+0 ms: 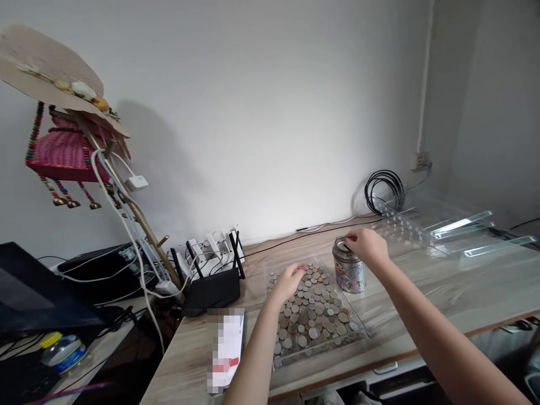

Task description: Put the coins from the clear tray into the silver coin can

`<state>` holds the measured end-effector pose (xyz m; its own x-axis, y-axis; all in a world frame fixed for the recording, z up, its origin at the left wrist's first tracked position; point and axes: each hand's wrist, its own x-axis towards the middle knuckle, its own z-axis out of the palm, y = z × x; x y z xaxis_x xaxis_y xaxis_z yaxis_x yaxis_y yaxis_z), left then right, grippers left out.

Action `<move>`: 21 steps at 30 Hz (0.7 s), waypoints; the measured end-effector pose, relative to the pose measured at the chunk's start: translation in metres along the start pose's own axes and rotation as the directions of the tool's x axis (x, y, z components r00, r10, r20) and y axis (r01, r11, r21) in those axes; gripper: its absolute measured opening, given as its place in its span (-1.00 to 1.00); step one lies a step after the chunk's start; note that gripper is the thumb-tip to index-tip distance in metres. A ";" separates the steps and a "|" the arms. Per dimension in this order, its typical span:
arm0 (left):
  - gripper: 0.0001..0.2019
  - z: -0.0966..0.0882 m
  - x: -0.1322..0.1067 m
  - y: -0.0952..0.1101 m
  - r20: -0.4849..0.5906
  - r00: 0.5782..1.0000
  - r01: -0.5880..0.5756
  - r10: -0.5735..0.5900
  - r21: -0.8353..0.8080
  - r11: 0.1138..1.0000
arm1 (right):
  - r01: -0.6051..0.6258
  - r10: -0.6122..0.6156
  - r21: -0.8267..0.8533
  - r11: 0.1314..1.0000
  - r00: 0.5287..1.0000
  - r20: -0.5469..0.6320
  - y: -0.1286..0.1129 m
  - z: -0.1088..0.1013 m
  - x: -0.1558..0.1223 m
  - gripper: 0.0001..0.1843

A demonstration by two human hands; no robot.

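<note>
A shallow clear tray point(366, 334) lies on the table, with many loose coins point(318, 310) spread across it, mostly silver and some brassy. My left hand point(291, 279) is over its back part, fingers bent together with the tips down at the coins; whatever they pinch is too small to make out. To the right of the tray stands an upright round metal tin point(350, 275) with a colourful printed side. My right hand point(368, 246) is at the tin's lid, thumb and fingers pinched above a dark slit in the top. What sits between those fingertips is hidden.
A phone point(230, 343) lies left of the tray, beside a black router point(213, 289) with upright antennas. Clear acrylic pieces point(459, 225) and a coil of black cable point(383, 191) are at the back right. A rack with a straw hat point(54, 67) leans at left.
</note>
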<state>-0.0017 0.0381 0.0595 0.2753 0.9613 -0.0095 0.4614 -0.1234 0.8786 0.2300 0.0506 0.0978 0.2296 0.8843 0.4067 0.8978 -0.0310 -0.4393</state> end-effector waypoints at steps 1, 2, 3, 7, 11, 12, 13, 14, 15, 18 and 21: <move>-0.60 -0.003 0.007 -0.005 -0.077 0.997 -0.018 0.031 0.159 0.987 | -0.037 0.039 -0.056 0.998 0.999 0.034 0.003 -0.001 0.010 -0.78; -0.59 -0.005 0.013 -0.011 -0.131 0.990 -0.018 0.058 0.288 0.958 | -0.053 0.060 -0.098 0.994 0.996 0.072 0.004 -0.001 0.017 -0.80; -0.58 -0.006 0.018 -0.017 -0.167 0.983 -0.007 0.077 0.383 0.924 | -0.054 0.067 -0.125 0.991 0.992 0.103 0.004 0.002 0.023 -0.80; -0.61 -0.004 0.024 -0.034 -0.166 0.979 -0.017 0.115 0.496 0.868 | -0.057 0.078 -0.149 0.987 0.987 0.139 0.000 0.011 0.027 -0.80; -0.64 -0.002 0.019 -0.039 -0.172 0.975 -0.051 0.143 0.452 0.891 | -0.008 0.013 -0.112 0.994 0.999 0.047 0.003 0.014 0.013 -0.72; -0.65 -0.003 0.019 -0.040 -0.177 0.975 -0.041 0.132 0.442 0.896 | 0.029 -0.032 -0.079 0.996 0.999 -0.041 0.005 0.016 0.006 -0.65; -0.66 -0.003 0.018 -0.042 -0.180 0.976 -0.034 0.123 0.429 0.903 | 0.063 -0.069 -0.041 0.997 0.987 -0.143 0.006 0.019 -0.003 -0.55; -0.67 -0.004 0.018 -0.043 -0.184 0.976 -0.031 0.116 0.413 0.910 | 0.086 -0.085 -0.004 0.996 0.968 -0.235 0.008 0.025 -0.012 -0.43; -0.67 -0.004 0.018 -0.046 -0.187 0.976 -0.031 0.113 0.396 0.918 | 0.092 -0.078 0.032 0.995 0.951 -0.298 0.010 0.031 -0.021 -0.29; -0.66 -0.005 0.017 -0.053 -0.178 0.980 -0.028 0.091 0.331 0.943 | 0.071 -0.033 0.114 0.991 0.953 -0.301 0.015 0.055 -0.040 -0.04; -0.64 -0.004 0.013 -0.059 -0.113 0.994 0.025 0.003 0.247 0.969 | 0.131 -0.082 0.167 0.977 0.959 -0.272 0.026 0.073 -0.036 -0.10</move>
<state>-0.0284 0.0592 0.0095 0.1796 0.9826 0.0476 0.6618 -0.1564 0.7332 0.2179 0.0521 0.0129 0.2488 0.7233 0.6442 0.8445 0.1636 -0.5099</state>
